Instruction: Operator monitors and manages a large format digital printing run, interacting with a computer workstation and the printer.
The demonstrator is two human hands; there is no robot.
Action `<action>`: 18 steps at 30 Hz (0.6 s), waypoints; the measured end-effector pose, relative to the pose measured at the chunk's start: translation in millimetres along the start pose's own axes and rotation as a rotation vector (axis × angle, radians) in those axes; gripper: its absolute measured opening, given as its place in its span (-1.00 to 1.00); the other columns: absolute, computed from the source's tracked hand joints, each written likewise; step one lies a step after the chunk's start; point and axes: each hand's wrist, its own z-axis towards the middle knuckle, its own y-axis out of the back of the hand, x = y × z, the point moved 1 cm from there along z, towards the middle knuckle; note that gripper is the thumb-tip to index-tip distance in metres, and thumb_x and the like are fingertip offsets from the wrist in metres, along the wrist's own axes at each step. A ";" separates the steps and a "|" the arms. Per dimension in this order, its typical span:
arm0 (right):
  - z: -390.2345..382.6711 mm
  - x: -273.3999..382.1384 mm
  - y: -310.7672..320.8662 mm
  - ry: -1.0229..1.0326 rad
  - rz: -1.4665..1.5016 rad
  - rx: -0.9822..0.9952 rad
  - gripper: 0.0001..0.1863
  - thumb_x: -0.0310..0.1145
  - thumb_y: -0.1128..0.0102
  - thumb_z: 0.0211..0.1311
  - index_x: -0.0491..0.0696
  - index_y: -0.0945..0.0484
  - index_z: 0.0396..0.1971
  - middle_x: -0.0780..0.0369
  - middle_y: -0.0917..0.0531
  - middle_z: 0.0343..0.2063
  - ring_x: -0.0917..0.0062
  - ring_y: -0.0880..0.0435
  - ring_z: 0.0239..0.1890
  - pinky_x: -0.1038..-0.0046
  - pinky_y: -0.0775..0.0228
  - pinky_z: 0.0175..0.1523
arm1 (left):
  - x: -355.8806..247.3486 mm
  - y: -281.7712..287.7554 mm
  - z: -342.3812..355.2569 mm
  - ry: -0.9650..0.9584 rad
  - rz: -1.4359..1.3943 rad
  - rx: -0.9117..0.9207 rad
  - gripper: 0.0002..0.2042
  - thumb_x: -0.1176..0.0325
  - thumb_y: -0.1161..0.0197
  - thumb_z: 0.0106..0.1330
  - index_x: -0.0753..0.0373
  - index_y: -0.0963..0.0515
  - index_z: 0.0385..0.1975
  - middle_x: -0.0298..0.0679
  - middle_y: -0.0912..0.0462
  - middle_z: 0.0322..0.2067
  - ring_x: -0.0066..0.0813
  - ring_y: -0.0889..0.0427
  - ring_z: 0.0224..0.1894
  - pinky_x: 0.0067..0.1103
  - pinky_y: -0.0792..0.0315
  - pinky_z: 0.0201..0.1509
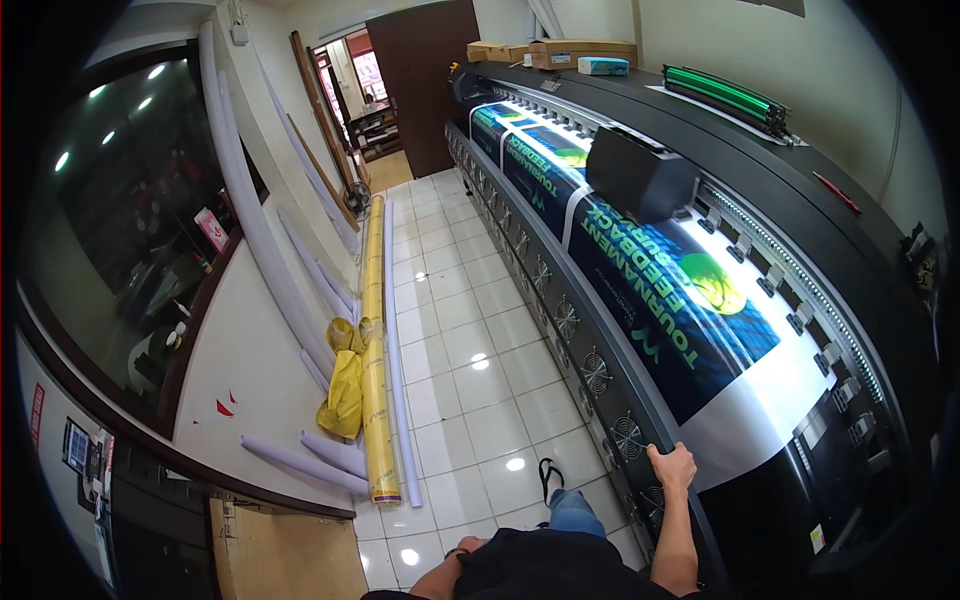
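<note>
My right hand [672, 467] grips the edge of the dark front rail [583, 350] of a large-format printer, its fingers curled over the side beside the round fan grilles. My left hand [468, 545] hangs low beside my body, mostly hidden, and its fingers cannot be made out. A printed banner [660, 300] in dark blue with green lettering and a yellow-green ball lies over the printer's sloping bed. Its near end is blank white. The black print carriage [640, 175] sits over the banner, partway along the machine.
Left of the white tiled floor [470, 350], a long yellow-wrapped roll [377, 400] lies beside a thin white roll [400, 400] and a crumpled yellow wrapper [345, 390]. Pale tubes [240, 220] lean on the wall. Cardboard boxes [583, 53] and a red pen [836, 192] rest atop the printer.
</note>
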 end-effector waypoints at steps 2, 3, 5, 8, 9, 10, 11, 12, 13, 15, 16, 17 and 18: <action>0.1 -4.7 3.4 -0.014 -0.006 -0.004 -0.30 0.10 -0.24 -0.16 -0.27 -0.59 -0.19 -0.12 -0.65 -0.24 0.03 -0.63 -0.09 0.20 -0.44 0.08 | -9.0 3.7 -3.4 -0.014 0.010 0.012 -0.49 -0.06 -0.16 0.19 0.34 -0.64 -0.18 0.02 -0.66 -0.14 -0.09 -0.60 0.00 -0.40 -0.43 0.10; -0.6 1.1 2.0 -0.002 0.001 0.004 -0.30 0.10 -0.24 -0.16 -0.27 -0.58 -0.18 -0.12 -0.65 -0.23 0.03 -0.63 -0.09 0.20 -0.44 0.08 | -2.5 7.4 7.1 -0.046 0.050 0.019 -0.49 -0.05 -0.15 0.20 0.34 -0.64 -0.18 0.02 -0.66 -0.14 -0.08 -0.60 0.00 -0.38 -0.42 0.11; -3.4 7.7 2.1 0.010 0.003 0.012 -0.29 0.10 -0.24 -0.15 -0.26 -0.58 -0.17 -0.12 -0.65 -0.23 0.03 -0.63 -0.08 0.20 -0.44 0.08 | 8.3 9.7 22.6 -0.081 0.085 0.024 -0.49 -0.05 -0.13 0.20 0.35 -0.64 -0.19 0.03 -0.66 -0.14 -0.06 -0.59 0.00 -0.37 -0.42 0.12; -2.9 5.0 2.6 0.003 -0.011 0.024 -0.29 0.11 -0.24 -0.15 -0.26 -0.58 -0.17 -0.12 -0.65 -0.23 0.03 -0.63 -0.08 0.20 -0.43 0.08 | 12.4 9.9 29.7 -0.096 0.088 0.027 -0.50 -0.04 -0.08 0.22 0.34 -0.64 -0.20 0.04 -0.65 -0.13 -0.04 -0.58 0.01 -0.35 -0.41 0.13; -2.1 2.5 2.5 0.002 -0.022 0.030 -0.29 0.11 -0.23 -0.14 -0.26 -0.58 -0.17 -0.12 -0.65 -0.23 0.03 -0.63 -0.09 0.19 -0.44 0.08 | 10.3 11.9 31.3 -0.090 0.103 0.028 -0.50 -0.04 -0.08 0.22 0.34 -0.64 -0.21 0.05 -0.65 -0.13 -0.03 -0.58 0.01 -0.34 -0.41 0.12; -1.5 -1.5 0.4 -0.004 -0.024 0.029 -0.29 0.11 -0.23 -0.14 -0.26 -0.58 -0.17 -0.12 -0.65 -0.23 0.03 -0.63 -0.09 0.19 -0.44 0.08 | 9.1 13.3 31.8 -0.084 0.117 0.028 -0.50 -0.04 -0.07 0.21 0.34 -0.64 -0.21 0.06 -0.64 -0.12 -0.01 -0.58 0.01 -0.34 -0.41 0.12; -1.7 -2.0 -2.2 0.020 -0.029 0.001 -0.30 0.12 -0.23 -0.14 -0.25 -0.57 -0.19 -0.12 -0.65 -0.24 0.03 -0.63 -0.10 0.18 -0.44 0.06 | 12.8 16.8 34.5 -0.082 0.115 0.024 -0.50 -0.04 -0.07 0.21 0.34 -0.64 -0.21 0.06 -0.64 -0.12 -0.01 -0.58 0.01 -0.34 -0.41 0.12; -1.6 -2.2 -3.9 0.044 -0.033 -0.028 -0.30 0.13 -0.22 -0.13 -0.25 -0.57 -0.21 -0.11 -0.66 -0.26 0.03 -0.64 -0.12 0.17 -0.44 0.05 | 15.8 22.2 38.0 -0.105 0.155 0.033 -0.49 -0.05 -0.07 0.20 0.34 -0.64 -0.21 0.07 -0.64 -0.12 -0.01 -0.57 0.02 -0.34 -0.41 0.12; -0.3 -2.2 -4.7 0.048 -0.030 -0.025 -0.30 0.13 -0.22 -0.13 -0.25 -0.57 -0.21 -0.11 -0.66 -0.26 0.03 -0.64 -0.12 0.17 -0.44 0.05 | 19.8 26.7 40.2 -0.129 0.195 0.041 -0.48 -0.07 -0.06 0.19 0.33 -0.64 -0.20 0.07 -0.64 -0.12 0.00 -0.57 0.02 -0.34 -0.41 0.12; 1.7 -4.1 -4.1 0.028 -0.056 0.022 -0.29 0.14 -0.22 -0.13 -0.25 -0.56 -0.19 -0.12 -0.65 -0.24 0.03 -0.63 -0.10 0.17 -0.43 0.06 | 19.3 31.7 40.1 -0.150 0.238 0.061 -0.47 -0.07 -0.06 0.19 0.33 -0.64 -0.20 0.07 -0.63 -0.12 0.00 -0.57 0.02 -0.33 -0.40 0.12; 2.5 -3.6 -3.5 0.023 -0.057 0.020 -0.29 0.14 -0.22 -0.13 -0.25 -0.56 -0.19 -0.12 -0.65 -0.24 0.03 -0.63 -0.10 0.17 -0.43 0.06 | 18.5 33.3 39.9 -0.170 0.277 0.076 -0.47 -0.08 -0.05 0.19 0.33 -0.64 -0.21 0.07 -0.63 -0.11 0.00 -0.57 0.02 -0.33 -0.40 0.12; 2.0 0.1 -1.3 0.014 -0.053 0.041 -0.27 0.15 -0.23 -0.13 -0.25 -0.56 -0.14 -0.12 -0.64 -0.21 0.04 -0.62 -0.07 0.17 -0.42 0.09 | 21.4 34.9 40.1 -0.170 0.280 0.075 -0.47 -0.08 -0.05 0.19 0.33 -0.64 -0.21 0.07 -0.63 -0.11 0.00 -0.57 0.02 -0.33 -0.40 0.12; 0.6 2.3 -0.4 0.007 -0.049 0.062 -0.24 0.16 -0.24 -0.12 -0.25 -0.55 -0.10 -0.13 -0.64 -0.18 0.04 -0.61 -0.04 0.18 -0.41 0.11 | 24.5 36.3 39.7 -0.165 0.265 0.054 -0.47 -0.08 -0.04 0.19 0.33 -0.64 -0.21 0.07 -0.63 -0.11 0.00 -0.57 0.03 -0.32 -0.40 0.12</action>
